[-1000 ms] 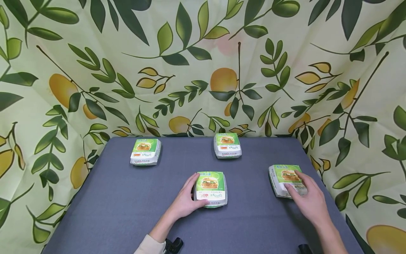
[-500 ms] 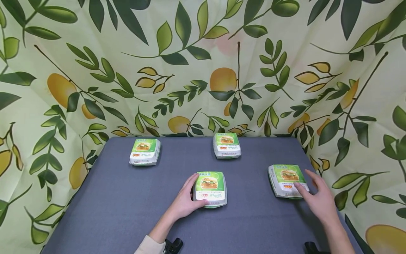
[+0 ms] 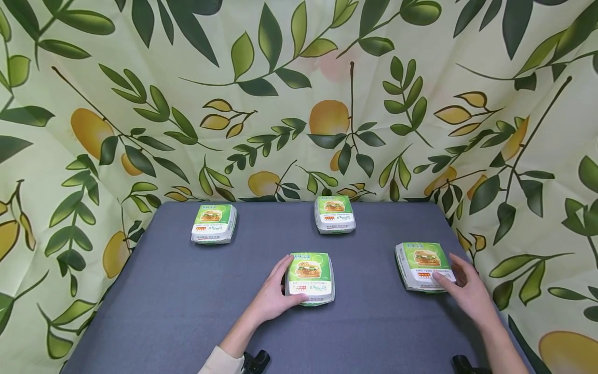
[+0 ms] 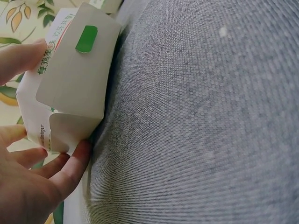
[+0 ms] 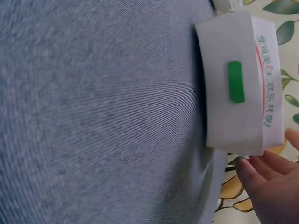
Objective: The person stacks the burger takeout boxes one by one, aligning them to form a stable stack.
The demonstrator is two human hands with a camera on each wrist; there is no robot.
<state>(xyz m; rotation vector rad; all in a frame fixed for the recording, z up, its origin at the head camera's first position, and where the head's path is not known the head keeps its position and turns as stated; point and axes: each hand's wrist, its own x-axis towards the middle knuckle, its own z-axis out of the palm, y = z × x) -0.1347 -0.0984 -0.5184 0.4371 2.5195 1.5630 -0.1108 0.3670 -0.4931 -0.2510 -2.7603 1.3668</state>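
Near the middle of the table, my left hand (image 3: pixel 270 298) grips the left side of a paper burger box (image 3: pixel 310 278) with a green lid and a printed burger. In the left wrist view its thumb (image 4: pixel 23 58) lies over the lid's edge and the fingers bend against the side of that box. To the right, my right hand (image 3: pixel 473 296) is at the right side of a second burger box (image 3: pixel 424 261), thumb tip over the lid's near corner. The right wrist view shows loosely bent fingers (image 5: pixel 251 175) right at its end. Both boxes sit closed on the cloth.
Two more burger boxes stand towards the back, one at the left (image 3: pixel 214 223) and one right of centre (image 3: pixel 335 214). Grey-blue cloth covers the table (image 3: pixel 163 311). A leaf-and-fruit printed curtain (image 3: pixel 280 119) hangs behind it and along both sides.
My right hand has shifted from over the right burger box to its right side, then moved slightly in towards it. The left hand and all the boxes have stayed in place.
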